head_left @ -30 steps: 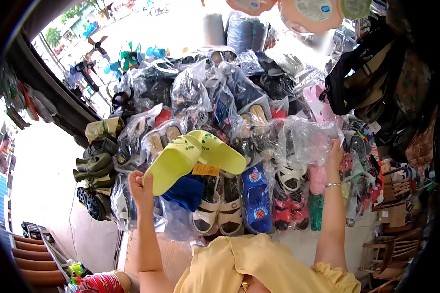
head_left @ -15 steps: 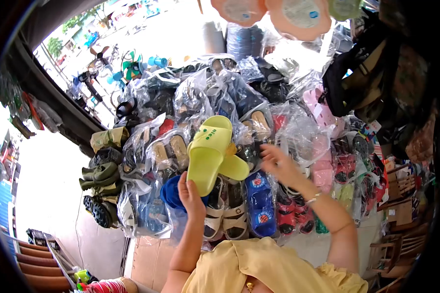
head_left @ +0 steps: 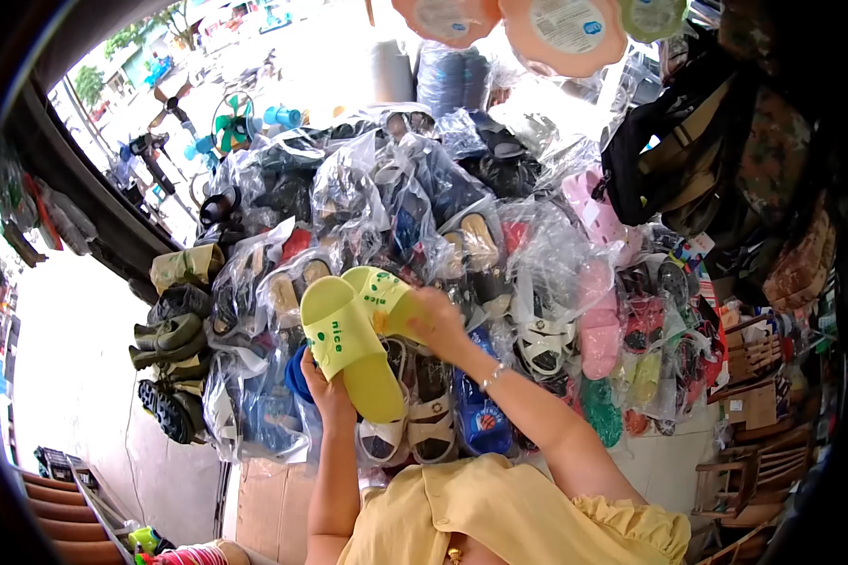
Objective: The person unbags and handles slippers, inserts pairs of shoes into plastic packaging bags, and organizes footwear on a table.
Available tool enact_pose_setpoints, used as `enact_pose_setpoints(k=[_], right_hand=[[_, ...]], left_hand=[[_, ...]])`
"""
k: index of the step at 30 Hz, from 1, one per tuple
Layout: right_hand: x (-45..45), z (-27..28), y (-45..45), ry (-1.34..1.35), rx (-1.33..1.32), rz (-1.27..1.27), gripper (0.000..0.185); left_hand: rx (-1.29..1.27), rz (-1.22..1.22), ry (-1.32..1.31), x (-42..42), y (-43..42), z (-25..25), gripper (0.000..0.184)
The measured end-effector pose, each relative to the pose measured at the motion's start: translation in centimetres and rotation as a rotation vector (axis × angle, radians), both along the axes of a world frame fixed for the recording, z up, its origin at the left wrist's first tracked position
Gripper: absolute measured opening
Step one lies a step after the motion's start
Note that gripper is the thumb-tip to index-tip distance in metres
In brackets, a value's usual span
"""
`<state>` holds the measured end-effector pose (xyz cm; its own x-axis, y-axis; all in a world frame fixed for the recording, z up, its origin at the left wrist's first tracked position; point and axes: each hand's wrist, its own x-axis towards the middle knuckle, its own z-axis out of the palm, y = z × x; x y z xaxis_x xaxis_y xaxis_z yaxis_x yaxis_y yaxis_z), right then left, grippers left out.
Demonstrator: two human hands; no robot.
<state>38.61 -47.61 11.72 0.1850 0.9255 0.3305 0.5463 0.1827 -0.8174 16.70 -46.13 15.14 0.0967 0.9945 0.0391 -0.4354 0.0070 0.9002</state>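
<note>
The left hand (head_left: 331, 392) is curled, the left forearm (head_left: 336, 471) pointed forward; ahead and rightward of it, the blurred right hand (head_left: 441, 326) is held, the right forearm (head_left: 556, 426) slanted inward.

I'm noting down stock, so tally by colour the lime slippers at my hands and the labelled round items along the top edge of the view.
Lime slippers: 2
Peach round items: 2
Green round item: 1
Total: 5
</note>
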Motion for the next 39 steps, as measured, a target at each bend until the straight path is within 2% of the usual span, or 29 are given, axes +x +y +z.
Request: enact_pose_setpoints(k=[1,2,4,8,10,11,13,14,16,17,19,20,21,22,23,24,25,27,28,29,30,31,32,33,34,35,37,38,39], right_hand=[[0.5,-0.4,0.7,-0.506,0.164,-0.391,0.053],[0.6,-1.0,1.0,-0.498,0.166,-0.379,0.053],[0.9,-1.1,1.4,-0.49,-0.219,-0.323,0.049],[0.8,0.0,1.6,-0.412,-0.499,-0.114,0.043],[1.2,1.0,0.4,-0.082,-0.335,-0.156,0.037],[1.4,1.4,-0.6,-0.082,-0.339,-0.151,0.037],[2.0,1.9,-2.7,0.558,-0.299,-0.174,0.03],[2.3,1.7,-3.5,0.555,-0.302,-0.176,0.03],[2.9,1.8,-5.1,0.962,-0.132,-0.251,0.025],[4.0,2.4,-6.1,0.961,-0.132,-0.253,0.025],[5.5,4.9,-8.0,0.612,-0.08,-0.469,0.031],[5.3,5.0,-8.1,0.614,-0.083,-0.468,0.031],[5.1,5.1,-8.2,0.441,0.074,-0.548,0.035],[4.8,5.1,-8.2,0.264,0.233,-0.623,0.039],[2.4,4.0,-7.4,0.275,0.128,-0.57,0.042],[-0.9,4.7,-7.4,-0.076,0.088,-0.478,0.04],[-0.9,3.9,-7.2,-0.075,0.093,-0.479,0.04],[-0.8,2.1,-5.9,0.029,0.167,-0.381,0.039],[0.7,2.8,-6.1,0.152,0.121,-0.415,0.036],[3.2,3.7,-6.6,0.272,0.076,-0.445,0.034],[4.5,3.7,-7.2,0.331,0.196,-0.525,0.027],[4.1,5.6,-7.7,0.699,0.122,-0.534,0.028],[1.9,6.4,-7.4,0.536,0.156,-0.562,0.032],[-0.9,6.6,-6.9,0.371,0.196,-0.586,0.036],[-2.6,5.4,-6.2,-0.34,0.233,-0.451,0.039],[-2.2,4.7,-6.1,-0.34,0.241,-0.445,0.039],[-1.3,6.3,-6.4,0.349,-0.02,-0.325,0.043],[1.4,6.6,-6.7,0.472,0.095,-0.325,0.04],[3.1,7.3,-6.5,0.301,0.315,-0.358,0.043]], left_hand=[[-0.003,0.01,0.007,-0.2,0.0,-0.1,0.049],[-0.002,0.045,0.014,-0.3,0.0,-0.4,0.048],[0.015,0.082,0.003,-0.3,0.3,-0.8,0.049],[-0.003,0.067,0.005,-0.2,0.2,-1.1,0.051],[-0.02,0.07,-0.001,0.2,0.1,-0.7,0.051],[-0.044,0.069,-0.006,0.3,-0.1,-0.6,0.052],[-0.047,0.059,0.031,0.8,0.0,-1.2,0.053],[-0.034,0.051,0.027,1.4,0.2,-1.9,0.053],[-0.043,0.04,0.067,2.1,0.4,-1.9,0.055],[-0.045,0.039,0.067,2.2,0.7,-1.6,0.055],[0.159,0.171,0.038,2.3,1.3,1.0,0.058],[0.106,0.141,0.051,1.7,1.7,2.4,0.061],[0.104,0.142,0.053,2.4,2.0,1.9,0.061],[0.211,0.259,0.229,3.7,2.2,1.2,0.063],[0.322,0.374,0.404,5.2,2.0,0.5,0.067],[0.512,0.328,0.862,7.5,0.4,1.7,0.076],[0.561,0.132,0.703,9.3,-1.9,2.8,0.08],[0.593,0.086,0.823,7.6,0.2,2.4,0.081],[0.639,0.147,0.85,6.0,1.4,2.4,0.079],[0.558,0.211,0.684,5.0,2.8,1.9,0.077],[0.525,0.336,0.575,3.9,3.5,2.7,0.076],[0.485,0.455,0.464,3.0,3.7,3.3,0.075],[0.463,0.483,0.562,3.0,4.0,2.4,0.074],[0.396,0.335,0.637,4.1,3.4,0.3,0.078],[0.403,0.342,0.63,5.0,2.7,0.5,0.078],[0.453,0.289,0.627,5.5,1.9,0.8,0.078],[0.551,0.167,0.628,5.8,1.1,1.4,0.078],[0.39,0.17,0.509,4.3,2.2,1.5,0.077],[0.229,0.174,0.386,2.5,3.7,1.8,0.076]])
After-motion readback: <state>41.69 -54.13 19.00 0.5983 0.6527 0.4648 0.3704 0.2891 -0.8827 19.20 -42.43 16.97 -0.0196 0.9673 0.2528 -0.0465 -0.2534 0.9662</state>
